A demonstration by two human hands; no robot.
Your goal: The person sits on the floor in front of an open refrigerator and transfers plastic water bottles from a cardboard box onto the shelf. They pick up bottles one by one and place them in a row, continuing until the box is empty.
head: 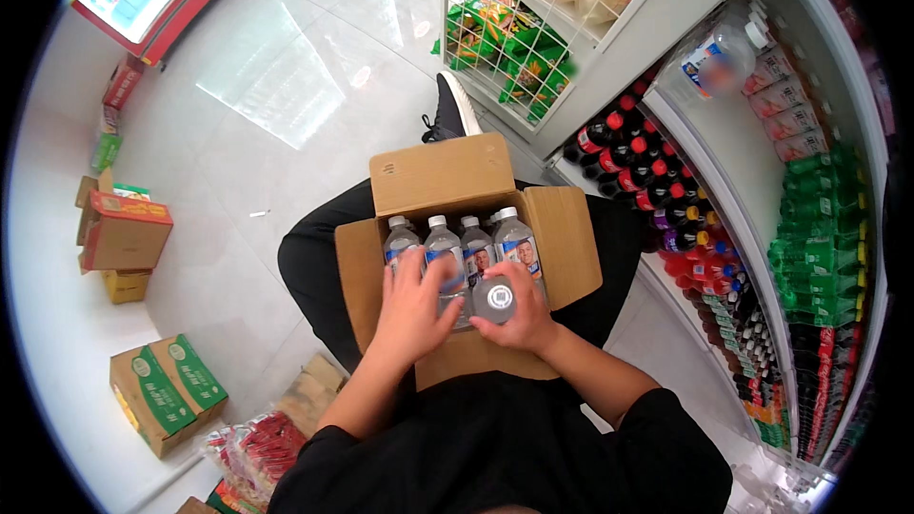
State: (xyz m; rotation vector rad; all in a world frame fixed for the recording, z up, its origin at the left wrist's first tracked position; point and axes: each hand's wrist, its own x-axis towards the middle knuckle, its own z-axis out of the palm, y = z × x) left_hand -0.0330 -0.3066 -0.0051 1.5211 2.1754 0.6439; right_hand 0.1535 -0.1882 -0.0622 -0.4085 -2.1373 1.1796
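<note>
An open cardboard box (441,170) rests on my lap between my black-clad legs, its flaps folded outward. Clear plastic bottles with white caps and blue-and-orange labels stand upright inside, among them a bottle (520,237) at the right. My right hand (525,310) is closed around another bottle (494,298), whose round end with a white printed mark faces the camera. Fingers spread, my left hand (414,307) hovers over or touches the bottles at the box's left side; contact cannot be told.
To the right, a shelf (703,150) holds a large clear bottle (707,61), cans and green bottles, above cola bottles (621,157). A wire rack (510,43) holds green snack bags ahead. Cartons (168,392) stand left, near red packets (260,442). A red-framed cooler (193,7) is at upper left.
</note>
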